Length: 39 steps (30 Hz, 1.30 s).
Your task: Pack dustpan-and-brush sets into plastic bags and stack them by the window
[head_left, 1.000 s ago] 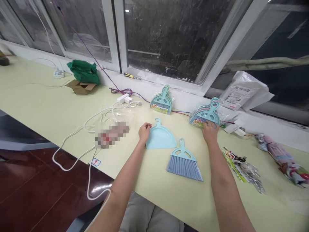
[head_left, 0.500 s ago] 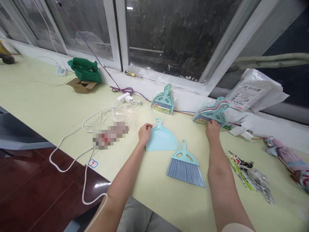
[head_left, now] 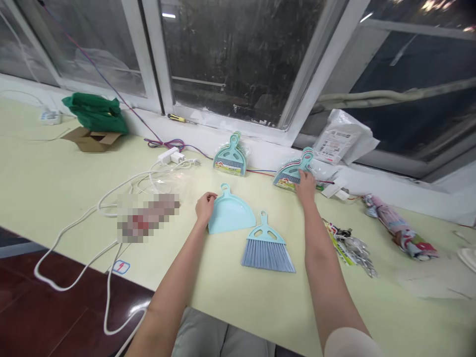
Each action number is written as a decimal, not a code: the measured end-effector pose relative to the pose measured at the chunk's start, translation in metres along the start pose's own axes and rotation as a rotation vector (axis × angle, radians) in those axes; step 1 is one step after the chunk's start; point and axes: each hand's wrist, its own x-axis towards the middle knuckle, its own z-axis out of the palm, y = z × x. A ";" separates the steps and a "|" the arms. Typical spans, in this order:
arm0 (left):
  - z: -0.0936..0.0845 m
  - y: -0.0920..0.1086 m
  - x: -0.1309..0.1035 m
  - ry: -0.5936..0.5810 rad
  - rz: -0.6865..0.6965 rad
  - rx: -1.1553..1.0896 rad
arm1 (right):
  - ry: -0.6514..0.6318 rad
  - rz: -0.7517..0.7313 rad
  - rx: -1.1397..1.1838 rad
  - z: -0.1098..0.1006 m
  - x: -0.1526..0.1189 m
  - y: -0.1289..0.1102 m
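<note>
A light blue dustpan (head_left: 232, 214) lies on the table, its handle pointing away from me. My left hand (head_left: 206, 207) is at its left edge, fingers curled in against the rim. To the right of the pan rests a hand brush (head_left: 267, 250) with grey bristles and a light blue handle. Farther back, several packaged brush-and-dustpan sets (head_left: 292, 172) lean together against the wall below the window. My right hand (head_left: 306, 187) grips the right side of the front set, its fingertips on the bristle area and blue frame.
Another packaged group (head_left: 230, 157) leans at the wall. White cables (head_left: 70, 229) and a blurred-out item lie left. A cardboard box (head_left: 92, 140) and green bag (head_left: 97, 113) are at the back left. Key-like metal pieces (head_left: 355, 250), a folded umbrella (head_left: 399, 225) and a white plastic package (head_left: 340, 138) are right.
The view has turned right. My right hand has moved higher on the front packaged set, and that stack now stands straighter and closer together. My left hand stays at the dustpan's edge.
</note>
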 end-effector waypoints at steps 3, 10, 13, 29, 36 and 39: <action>0.001 0.000 0.002 -0.005 0.007 0.012 | -0.009 0.021 -0.009 0.001 0.002 -0.005; 0.000 0.000 0.001 -0.010 0.015 0.004 | 0.020 0.029 0.011 -0.004 -0.014 -0.009; -0.001 0.000 0.002 -0.028 0.026 -0.019 | 0.045 0.037 0.045 -0.023 -0.022 -0.017; -0.011 0.008 -0.009 -0.235 0.139 0.353 | -0.629 0.056 -0.022 -0.162 -0.198 -0.156; -0.012 0.006 -0.037 -0.209 0.183 0.435 | -0.772 0.206 -0.045 -0.157 -0.173 -0.143; -0.013 0.003 -0.044 -0.190 0.217 0.429 | -0.777 0.223 -0.077 -0.160 -0.176 -0.134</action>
